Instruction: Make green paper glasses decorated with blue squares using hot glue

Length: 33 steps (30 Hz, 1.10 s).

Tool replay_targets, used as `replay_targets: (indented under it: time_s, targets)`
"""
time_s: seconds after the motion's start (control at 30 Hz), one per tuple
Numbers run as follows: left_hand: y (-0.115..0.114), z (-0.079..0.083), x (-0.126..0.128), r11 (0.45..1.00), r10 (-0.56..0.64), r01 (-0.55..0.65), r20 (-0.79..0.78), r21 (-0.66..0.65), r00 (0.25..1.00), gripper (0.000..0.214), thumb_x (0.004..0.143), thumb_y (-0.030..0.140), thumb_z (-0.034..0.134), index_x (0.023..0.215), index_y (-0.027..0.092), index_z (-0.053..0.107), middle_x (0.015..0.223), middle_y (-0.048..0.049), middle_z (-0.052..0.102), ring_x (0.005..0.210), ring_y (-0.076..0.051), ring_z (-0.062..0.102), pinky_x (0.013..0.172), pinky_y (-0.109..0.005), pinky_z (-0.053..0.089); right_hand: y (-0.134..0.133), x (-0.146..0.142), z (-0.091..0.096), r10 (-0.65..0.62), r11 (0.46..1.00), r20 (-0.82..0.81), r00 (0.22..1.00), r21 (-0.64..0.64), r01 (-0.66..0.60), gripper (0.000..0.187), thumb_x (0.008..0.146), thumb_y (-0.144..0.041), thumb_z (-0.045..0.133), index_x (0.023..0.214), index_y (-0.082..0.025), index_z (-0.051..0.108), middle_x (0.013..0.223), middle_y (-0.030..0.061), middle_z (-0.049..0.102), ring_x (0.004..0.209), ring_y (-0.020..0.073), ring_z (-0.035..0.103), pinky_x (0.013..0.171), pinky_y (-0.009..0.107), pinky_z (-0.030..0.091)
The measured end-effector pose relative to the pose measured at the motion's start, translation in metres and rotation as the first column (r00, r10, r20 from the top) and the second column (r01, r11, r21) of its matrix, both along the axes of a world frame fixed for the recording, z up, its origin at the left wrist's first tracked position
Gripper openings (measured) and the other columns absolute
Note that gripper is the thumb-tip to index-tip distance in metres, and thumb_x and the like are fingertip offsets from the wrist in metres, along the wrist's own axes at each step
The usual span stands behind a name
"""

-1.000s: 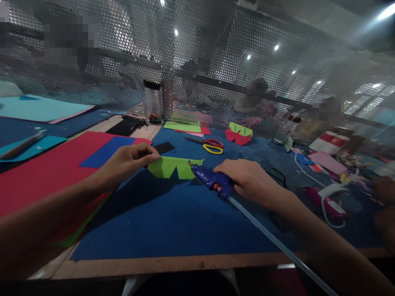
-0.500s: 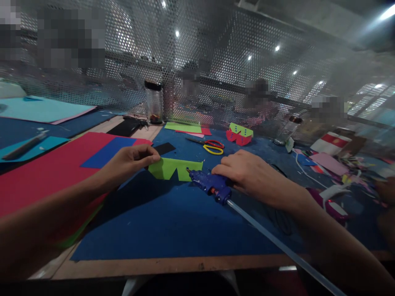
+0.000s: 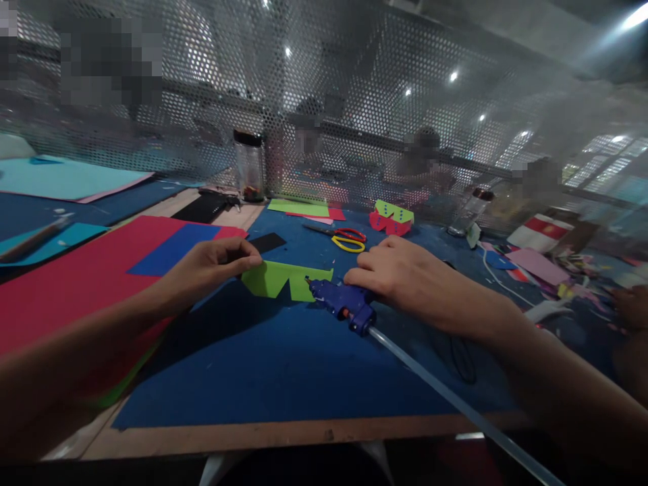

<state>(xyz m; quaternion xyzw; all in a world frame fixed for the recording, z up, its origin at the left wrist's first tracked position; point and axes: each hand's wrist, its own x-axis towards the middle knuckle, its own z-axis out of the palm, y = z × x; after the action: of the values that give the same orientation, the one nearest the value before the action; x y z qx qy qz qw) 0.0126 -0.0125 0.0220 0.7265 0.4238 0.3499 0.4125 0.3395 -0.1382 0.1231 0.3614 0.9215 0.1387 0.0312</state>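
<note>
Between thumb and fingers, my left hand (image 3: 223, 262) pinches the left end of a lime-green paper piece (image 3: 266, 278), which has a V-shaped notch in its lower edge. My right hand (image 3: 397, 278) is wrapped round a blue hot glue gun (image 3: 340, 300). The gun's nozzle points left and lies over the right part of the green paper; whether it touches cannot be made out. A long clear glue stick (image 3: 435, 385) runs out of the gun's back toward the lower right. Behind the paper lie scissors (image 3: 349, 239) with red and yellow handles.
A folded green-and-red paper shape (image 3: 391, 217) stands at the back. Red sheets (image 3: 91, 270) with a blue strip (image 3: 175, 250) cover the left. Jars (image 3: 249, 165) stand before the perforated metal screen (image 3: 344, 101). Paper scraps (image 3: 539, 265) and a white cord lie right, near another person's hand (image 3: 630, 307).
The glue gun has shifted very slightly left along the green paper with my right hand. My left hand keeps its pinch on the paper. The view has moved a little.
</note>
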Motion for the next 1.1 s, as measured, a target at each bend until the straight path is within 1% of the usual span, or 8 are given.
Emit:
replay_targets:
  time_s: [0.17,0.4,0.57,0.7,0.8,0.97,1.1]
  targets:
    - [-0.0008,0.0004,0.0001,1.0,-0.016,0.016,0.009,0.019,1.0,0.035,0.082,0.053,0.079,0.087,0.019,0.076,0.082,-0.0027,0.076,0.078,-0.019,0.069,0.073,-0.03,0.053,0.0004,-0.0012,0.0022,0.011,1.0,0.02,1.0,0.0,-0.011,0.024,0.106,-0.003,0.052,0.112,-0.02,0.069,0.094,0.0042,0.069,0.086,0.0226,0.057,0.086,0.037,0.033]
    - [-0.0014,0.0015,0.0002,0.999,-0.032,0.032,0.005,0.023,0.999,0.034,0.083,0.052,0.08,0.087,0.019,0.076,0.081,-0.0036,0.076,0.078,-0.019,0.068,0.071,-0.03,0.053,-0.0003,-0.0048,0.0051,-0.002,1.0,0.041,0.999,-0.001,0.002,0.025,0.105,-0.002,0.053,0.109,-0.02,0.07,0.095,0.0049,0.069,0.086,0.0233,0.058,0.086,0.038,0.033]
    - [0.0008,-0.0042,-0.0021,0.999,-0.047,0.047,0.009,0.009,0.999,0.033,0.087,0.051,0.079,0.09,0.018,0.076,0.083,-0.0034,0.076,0.08,-0.019,0.068,0.073,-0.03,0.054,0.0004,-0.0041,0.0047,0.011,1.0,0.035,0.999,0.007,-0.011,0.026,0.104,-0.001,0.053,0.11,-0.02,0.07,0.094,0.0047,0.069,0.084,0.0228,0.057,0.085,0.037,0.032]
    - [0.0026,-0.0074,-0.0036,0.998,-0.051,0.051,0.008,0.03,0.999,0.033,0.09,0.05,0.077,0.092,0.018,0.076,0.084,-0.0043,0.076,0.08,-0.019,0.069,0.075,-0.031,0.054,0.0014,-0.0027,0.0029,0.014,1.0,0.021,1.0,0.008,-0.014,0.024,0.105,-0.002,0.053,0.108,-0.02,0.07,0.093,0.0043,0.069,0.084,0.0226,0.057,0.085,0.037,0.032]
    - [0.0017,-0.0052,-0.0028,0.998,-0.047,0.047,-0.003,0.039,0.999,0.034,0.089,0.051,0.078,0.091,0.017,0.076,0.083,-0.0043,0.075,0.08,-0.019,0.068,0.073,-0.031,0.053,0.002,-0.0019,0.002,0.016,1.0,0.017,1.0,0.011,-0.016,0.025,0.105,-0.002,0.053,0.108,-0.02,0.069,0.093,0.004,0.069,0.085,0.0227,0.057,0.086,0.037,0.032]
    - [0.0007,-0.0039,-0.0019,0.998,-0.063,0.063,0.012,0.005,0.998,0.031,0.09,0.049,0.078,0.092,0.018,0.075,0.084,-0.003,0.076,0.081,-0.02,0.07,0.076,-0.031,0.055,0.0017,-0.0021,0.0023,0.01,1.0,0.033,0.999,0.0,-0.01,0.026,0.103,0.0,0.052,0.109,-0.02,0.069,0.094,0.0042,0.069,0.086,0.023,0.057,0.086,0.037,0.033]
    - [0.0012,-0.0046,-0.0017,0.998,-0.049,0.049,0.008,0.032,0.999,0.032,0.088,0.05,0.078,0.09,0.018,0.075,0.082,-0.0037,0.076,0.079,-0.019,0.068,0.073,-0.031,0.054,0.0002,-0.0018,0.0028,0.001,1.0,0.012,1.0,-0.008,-0.001,0.027,0.104,-0.002,0.051,0.11,-0.02,0.07,0.096,0.0051,0.07,0.088,0.0233,0.059,0.087,0.037,0.034]
